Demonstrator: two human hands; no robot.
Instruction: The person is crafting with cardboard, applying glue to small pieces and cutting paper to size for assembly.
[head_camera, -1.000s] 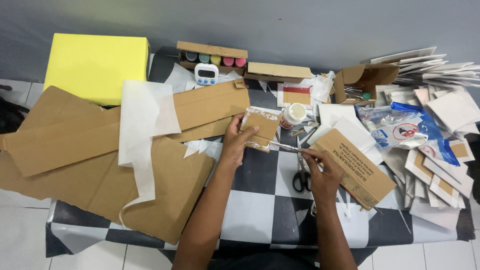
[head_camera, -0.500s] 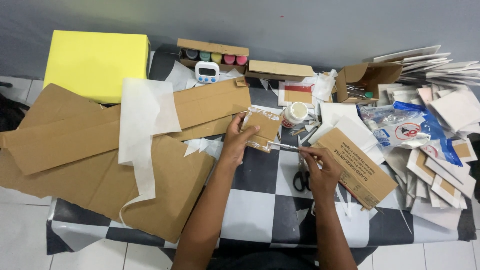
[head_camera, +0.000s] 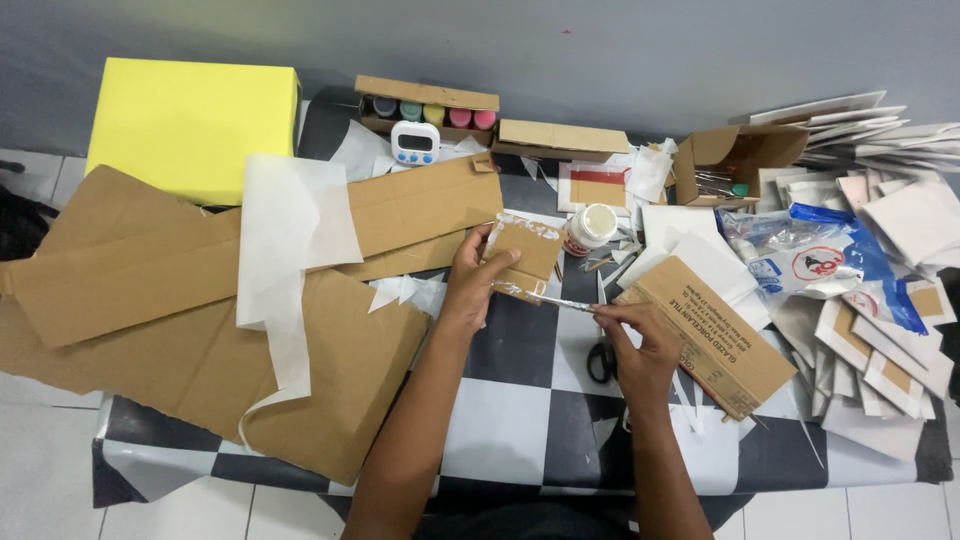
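Just below the fingers, black-handled scissors on the checkered tablecloth. Right of them, a printed cardboard box. Above them, a white glue jar. Far up-left, a white timer and a yellow box.

Small brown cardboard piece: roughly rectangular, edged with shiny clear tape, held tilted above the checkered tabletop, just past centre toward 12 o'clock. Clear tape strip: thin, glossy, stretched taut from the piece's lower edge toward 4 o'clock.
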